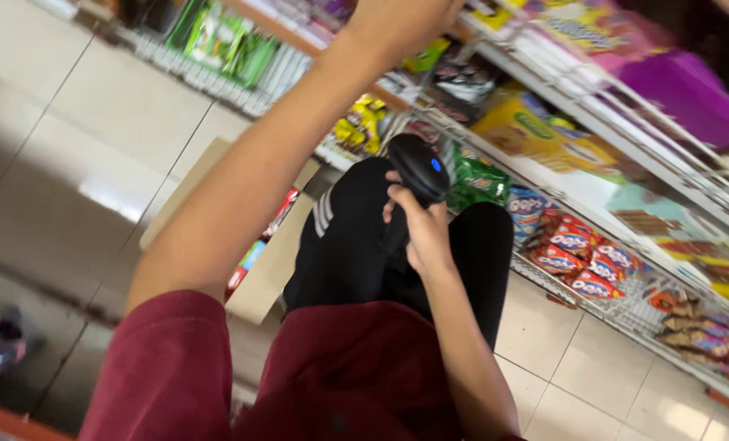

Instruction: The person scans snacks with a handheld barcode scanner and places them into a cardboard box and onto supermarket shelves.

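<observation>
the right hand [423,233] is gripping a black handheld scanner [417,167] with a glowing blue light, over the knees. the left hand [397,20] is reaching up to the shelf [593,106]; its grip cannot be told.

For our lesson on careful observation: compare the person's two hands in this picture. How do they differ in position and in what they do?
The left hand is raised to the upper shelf, arm stretched out; the right hand sits low, over the person's lap. The right hand grips a black handheld scanner; whether the left hand holds anything cannot be told, as its fingers are cut off at the picture's edge. Both are bare and belong to the person in the maroon shirt.
</observation>
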